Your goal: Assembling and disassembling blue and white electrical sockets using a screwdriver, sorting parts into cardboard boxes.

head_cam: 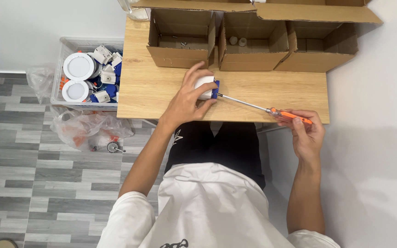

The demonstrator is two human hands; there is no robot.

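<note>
— While you sit there, what is the biggest thing in front of you?

— That would be my wooden worktop [161, 98], with grey plank floor [33, 183] to my left. Along its far edge stand three open cardboard boxes [253, 50] side by side; the left one has a few small metal bits in the bottom, the middle one two small pale round parts.

— And beside the worktop?

— On the floor, touching its left end, is a clear plastic crate [65, 46] filled with round white lamp housings [79, 66] and white-and-blue parts. Just in front of the crate lies a crumpled clear bag [88, 128] with small orange pieces inside, and another clear bag sits by the wall.

— What are your hands doing?

— My left hand [187, 101] is cupped over a small white lamp unit with a blue bracket [207, 87], fingers curled round it, pressing it onto the worktop near the middle, just short of the boxes. My right hand [306, 133] is closed round the orange handle of a screwdriver [253, 105], out past the front right corner of the worktop.

— Where does the tool point?

— Its thin metal shaft runs up and to the left across the wood, and the tip meets the blue bracket on the side of the white unit.
</note>
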